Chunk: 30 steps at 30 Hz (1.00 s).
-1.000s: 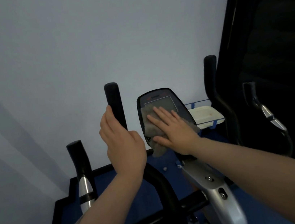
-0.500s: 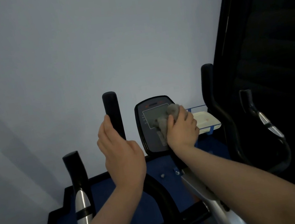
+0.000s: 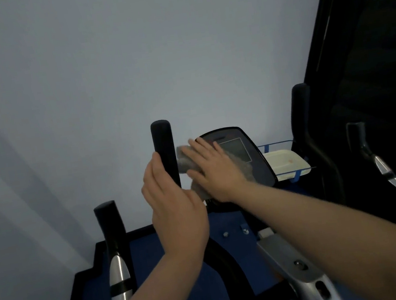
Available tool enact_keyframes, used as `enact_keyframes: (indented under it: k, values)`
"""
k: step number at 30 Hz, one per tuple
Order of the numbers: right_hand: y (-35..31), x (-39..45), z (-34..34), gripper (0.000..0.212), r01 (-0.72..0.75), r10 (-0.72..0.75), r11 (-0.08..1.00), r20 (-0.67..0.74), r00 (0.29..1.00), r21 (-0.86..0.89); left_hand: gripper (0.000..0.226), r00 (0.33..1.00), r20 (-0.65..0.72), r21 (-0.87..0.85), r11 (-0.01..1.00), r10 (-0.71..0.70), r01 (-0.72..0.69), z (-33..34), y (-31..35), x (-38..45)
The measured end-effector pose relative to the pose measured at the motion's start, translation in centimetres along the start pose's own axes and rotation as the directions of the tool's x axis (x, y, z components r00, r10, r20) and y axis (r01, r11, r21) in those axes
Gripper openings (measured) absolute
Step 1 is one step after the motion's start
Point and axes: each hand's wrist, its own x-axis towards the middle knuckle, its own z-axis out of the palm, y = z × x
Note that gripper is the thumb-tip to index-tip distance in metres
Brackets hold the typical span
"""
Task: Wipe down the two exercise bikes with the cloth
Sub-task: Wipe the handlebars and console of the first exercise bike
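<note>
Right hand [image 3: 216, 170] pressed flat on grey cloth [image 3: 185, 161] over bike console [image 3: 248, 153] at centre frame, left hand [image 3: 175, 211] gripped black handlebar [image 3: 164, 152]

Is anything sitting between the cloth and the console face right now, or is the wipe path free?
Nothing visible does. The right hand presses the cloth flat on the console. The left hand holds the upright handlebar just beside the console's left edge.
</note>
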Motion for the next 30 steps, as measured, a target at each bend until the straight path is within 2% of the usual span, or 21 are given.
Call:
enact_keyframes:
  k: [1,2,4,5,6,7,9,10,11,12,14,15,16,19,20,23,25,27,28,29,30]
  values:
    - [1.8,0.2,-0.6,0.058,-0.001,0.001,0.999,0.005,1.000,-0.038,0.078,1.000,0.001,0.008,1.000,0.005,-0.005,0.0,0.0,-0.1]
    - [3.4,0.8,-1.2,0.060,-0.084,0.083,0.994,-0.021,0.996,-0.070,0.078,1.000,0.002,0.015,1.000,0.014,-0.014,-0.1,0.1,-0.2]
    - [4.7,2.5,-1.9,0.060,-0.392,0.387,0.919,-0.089,0.918,-0.051,0.078,1.000,-0.003,0.018,1.000,0.019,-0.019,-0.1,0.2,-0.1]
    - [3.9,3.3,-1.8,0.054,-0.484,0.478,0.874,-0.117,0.871,-0.035,0.078,1.000,-0.002,0.019,1.000,0.009,-0.009,-0.1,0.3,-0.1]
    - [2.8,3.8,-1.5,0.048,-0.491,0.482,0.871,-0.136,0.865,-0.037,0.078,1.000,0.002,0.017,1.000,-0.001,0.001,-0.1,0.3,-0.1]
    - [1.9,4.1,-0.9,0.043,-0.416,0.406,0.909,-0.151,0.901,-0.038,0.078,1.000,0.003,0.015,1.000,0.000,0.000,-0.1,0.2,-0.1]
    - [1.7,3.8,-1.0,0.036,-0.163,0.160,0.986,-0.093,0.983,-0.019,0.078,1.000,0.005,0.012,1.000,0.014,-0.014,-0.1,0.2,-0.1]
    - [2.7,3.8,-1.8,0.035,-0.096,0.096,0.995,-0.051,0.994,-0.009,0.078,1.000,0.002,0.012,1.000,0.014,-0.014,-0.1,0.2,-0.1]
    - [3.9,4.0,-2.5,0.037,-0.123,0.123,0.992,-0.038,0.992,-0.005,0.078,1.000,0.001,0.010,1.000,0.008,-0.008,-0.1,0.3,-0.1]
    - [4.8,4.1,-3.0,0.038,-0.252,0.251,0.968,-0.063,0.966,-0.003,0.078,1.000,0.002,0.006,1.000,0.002,-0.002,-0.1,0.3,-0.1]
    - [5.2,3.4,-3.0,0.042,-0.550,0.558,0.830,-0.164,0.814,0.097,0.078,1.000,-0.003,0.000,1.000,0.003,-0.003,-0.1,0.1,-0.2]
    - [4.4,3.0,-2.2,0.043,-0.627,0.635,0.771,-0.200,0.746,0.112,0.078,1.000,-0.006,-0.003,1.000,0.005,-0.005,-0.1,0.0,-0.2]
    - [3.3,2.4,-1.4,0.045,-0.638,0.639,0.765,-0.225,0.735,0.087,0.078,1.000,-0.006,-0.007,1.000,0.008,-0.008,-0.1,0.0,-0.3]
    - [3.1,-0.3,-0.4,0.057,-0.496,0.490,0.868,-0.198,0.849,0.019,0.078,1.000,-0.008,-0.019,1.000,0.017,-0.017,0.0,-0.1,-0.2]
    - [3.9,-0.9,-0.7,0.057,-0.515,0.512,0.856,-0.187,0.838,0.038,0.078,1.000,-0.011,-0.019,1.000,0.016,-0.016,0.0,-0.1,-0.2]
    - [3.6,-3.7,-0.7,0.056,-0.681,0.685,0.724,-0.221,0.694,0.106,0.078,1.000,-0.024,-0.023,1.000,0.015,-0.016,0.1,-0.2,-0.3]
    - [2.0,-5.4,-0.5,0.054,-0.624,0.627,0.776,-0.208,0.751,0.087,0.078,0.999,-0.030,-0.037,0.999,0.016,-0.017,0.1,-0.3,-0.3]
    - [1.4,-6.1,-1.3,0.049,-0.538,0.573,0.816,-0.168,0.802,0.212,0.073,0.999,-0.043,-0.076,0.997,0.001,-0.005,0.0,-0.3,-0.3]
    - [0.9,-5.9,-2.2,0.047,-0.527,0.604,0.768,-0.138,0.785,0.363,0.069,0.998,-0.057,-0.104,0.995,-0.004,-0.002,-0.1,-0.2,-0.3]
    - [0.2,-5.4,-3.2,0.045,-0.512,0.657,0.664,-0.098,0.748,0.544,0.065,0.997,-0.074,-0.134,0.991,-0.011,0.001,-0.1,-0.2,-0.3]
    - [-0.9,-4.5,-4.0,0.044,-0.485,0.703,0.509,-0.019,0.711,0.711,0.060,0.996,-0.090,-0.168,0.986,-0.029,0.013,-0.2,-0.2,-0.3]
